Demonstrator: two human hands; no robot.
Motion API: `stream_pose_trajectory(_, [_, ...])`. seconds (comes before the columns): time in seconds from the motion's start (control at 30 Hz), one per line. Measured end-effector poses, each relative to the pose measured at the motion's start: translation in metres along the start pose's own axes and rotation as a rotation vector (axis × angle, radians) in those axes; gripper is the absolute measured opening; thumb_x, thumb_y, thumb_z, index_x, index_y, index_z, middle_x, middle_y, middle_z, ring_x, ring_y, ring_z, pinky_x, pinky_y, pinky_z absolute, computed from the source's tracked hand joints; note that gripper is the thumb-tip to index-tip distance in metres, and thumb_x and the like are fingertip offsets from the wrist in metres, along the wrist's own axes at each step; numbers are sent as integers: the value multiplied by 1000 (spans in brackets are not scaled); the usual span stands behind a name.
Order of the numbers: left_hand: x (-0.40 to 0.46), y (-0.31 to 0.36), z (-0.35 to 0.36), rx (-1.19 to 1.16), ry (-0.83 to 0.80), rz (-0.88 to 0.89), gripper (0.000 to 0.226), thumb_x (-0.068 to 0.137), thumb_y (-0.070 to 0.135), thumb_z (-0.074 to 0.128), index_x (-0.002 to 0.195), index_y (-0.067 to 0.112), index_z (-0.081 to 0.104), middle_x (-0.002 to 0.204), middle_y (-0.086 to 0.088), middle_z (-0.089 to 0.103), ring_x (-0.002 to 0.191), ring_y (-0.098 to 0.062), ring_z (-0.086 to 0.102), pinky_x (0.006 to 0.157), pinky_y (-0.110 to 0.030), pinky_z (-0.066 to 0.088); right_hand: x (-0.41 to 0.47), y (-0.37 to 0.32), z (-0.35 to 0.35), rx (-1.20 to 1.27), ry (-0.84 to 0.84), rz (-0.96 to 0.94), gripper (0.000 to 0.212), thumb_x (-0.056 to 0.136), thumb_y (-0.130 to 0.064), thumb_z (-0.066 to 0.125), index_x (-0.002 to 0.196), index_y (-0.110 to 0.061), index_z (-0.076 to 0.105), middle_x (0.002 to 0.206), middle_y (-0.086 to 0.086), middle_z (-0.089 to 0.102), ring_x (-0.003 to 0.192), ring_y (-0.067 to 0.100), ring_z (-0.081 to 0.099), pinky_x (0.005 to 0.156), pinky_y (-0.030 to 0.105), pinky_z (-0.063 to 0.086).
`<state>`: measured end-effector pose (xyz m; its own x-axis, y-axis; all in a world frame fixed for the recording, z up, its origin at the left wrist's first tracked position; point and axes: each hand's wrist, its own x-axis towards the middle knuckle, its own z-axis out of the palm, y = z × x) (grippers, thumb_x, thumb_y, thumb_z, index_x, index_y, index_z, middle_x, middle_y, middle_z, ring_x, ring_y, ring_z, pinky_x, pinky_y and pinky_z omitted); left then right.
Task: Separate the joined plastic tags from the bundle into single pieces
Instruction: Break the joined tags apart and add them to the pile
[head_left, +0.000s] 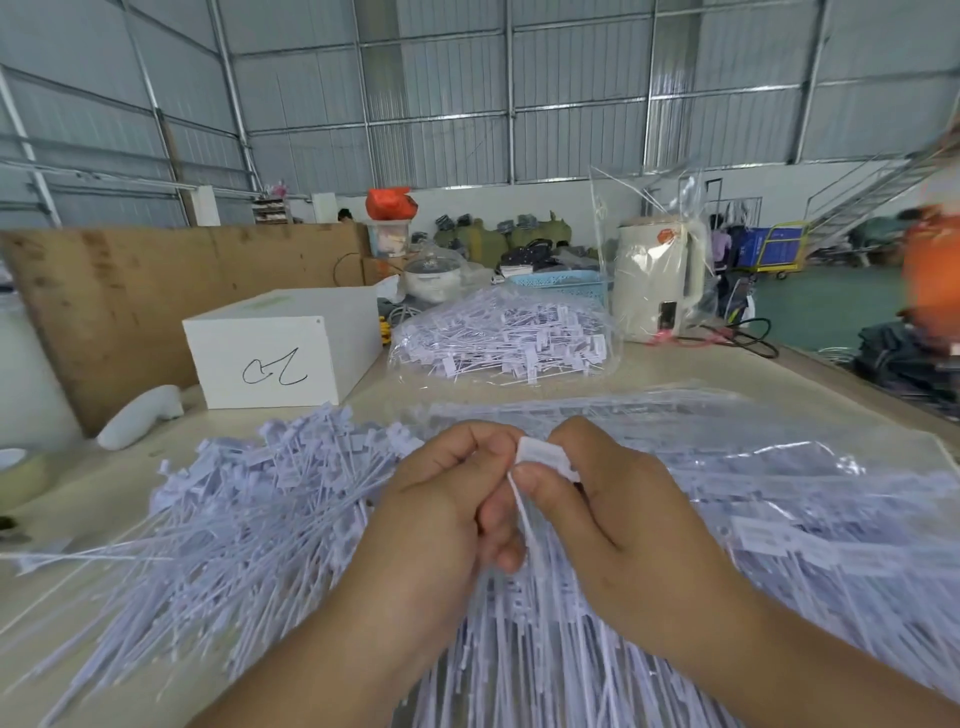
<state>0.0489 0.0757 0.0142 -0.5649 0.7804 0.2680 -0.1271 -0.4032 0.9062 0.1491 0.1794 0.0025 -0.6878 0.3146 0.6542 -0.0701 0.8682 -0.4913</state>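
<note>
A small bundle of joined white plastic tags (537, 454) is held between both hands above the table's middle. My left hand (441, 499) curls its fingers round the thin tails. My right hand (602, 499) pinches the flat heads with thumb and fingers. The tails hang down between my palms. A wide loose pile of single white tags (249, 519) spreads over the table to the left and below my hands. More tags lie in a flat clear bag (779, 499) on the right.
A clear bag full of tags (498, 338) sits behind my hands. A white box (280, 353) with a black scribble stands at the back left, beside a brown board (130, 296). A cream kettle (657, 280) stands at the back right. A blurred person in orange (930, 275) is at the right edge.
</note>
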Motion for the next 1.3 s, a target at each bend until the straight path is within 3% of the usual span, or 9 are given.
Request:
stream_pose_trajectory(0.17, [7, 2, -9, -185, 153, -70, 14, 91, 16, 54, 84, 9, 63, 45, 3, 33, 33, -8, 28, 33, -19, 31, -2, 0, 1, 60, 77, -32, 27, 94, -59, 35, 76, -39, 36, 56, -13, 46, 46, 10, 40, 42, 23, 27])
stream_pose_trajectory(0.37, [5, 9, -19, 415, -69, 0, 21, 89, 10, 55, 91, 25, 69, 46, -2, 42, 39, -14, 33, 41, -21, 31, -4, 5, -5, 135, -73, -9, 27, 91, -66, 33, 107, -46, 41, 60, -12, 56, 49, 4, 48, 50, 15, 34])
stream_pose_trajectory(0.5, [-3, 11, -12, 341, -191, -32, 30, 70, 17, 46, 91, 25, 66, 47, -3, 43, 40, -15, 33, 43, -22, 29, -4, 5, -6, 105, -276, -34, 53, 91, -68, 25, 135, -39, 25, 97, -21, 67, 97, -1, 61, 85, 23, 47])
stream_pose_trajectory(0.67, [-1, 11, -13, 281, -263, -103, 18, 78, 35, 52, 79, 23, 66, 44, 0, 44, 35, -12, 36, 40, -20, 30, -8, 0, -6, -91, -338, -28, 56, 77, -85, 1, 127, -70, -19, 114, -41, 45, 111, -13, 36, 92, 0, 25])
stream_pose_trajectory(0.8, [-3, 11, -19, 441, -317, -54, 22, 78, 49, 65, 86, 28, 63, 47, 6, 47, 43, -9, 39, 43, -19, 33, -9, -1, -5, -218, -374, 45, 64, 71, -84, -3, 117, -61, -41, 143, -18, 34, 123, -4, 25, 94, 4, 20])
stream_pose_trajectory(0.93, [0, 17, -23, 543, -289, -27, 9, 88, 37, 66, 86, 28, 65, 48, 0, 47, 45, -14, 37, 44, -22, 31, -10, 2, -4, -156, -385, 39, 68, 78, -85, 11, 132, -66, -26, 140, -19, 34, 124, -9, 25, 97, 7, 26])
stream_pose_trajectory(1.0, [3, 21, -27, 545, -241, -10, 11, 90, 30, 58, 84, 27, 67, 48, -1, 51, 42, -13, 40, 43, -20, 34, -9, 6, -8, -31, -350, 35, 68, 81, -84, 23, 142, -58, 12, 128, -25, 44, 119, -11, 37, 95, 15, 35])
stream_pose_trajectory(1.07, [5, 23, -31, 564, -207, -17, 17, 93, 25, 54, 84, 26, 68, 49, -2, 56, 40, -11, 42, 42, -17, 36, -6, 11, -12, 66, -302, 31, 46, 90, -70, 39, 109, -32, 57, 90, -20, 54, 86, 0, 53, 75, 25, 43])
stream_pose_trajectory(1.3, [7, 17, -33, 606, -264, -99, 20, 98, 23, 52, 92, 25, 71, 54, -4, 61, 38, -12, 43, 42, -18, 33, -4, 14, -19, 224, -277, 134, 29, 93, -48, 57, 75, -26, 50, 53, -7, 44, 46, 6, 33, 46, 25, 28])
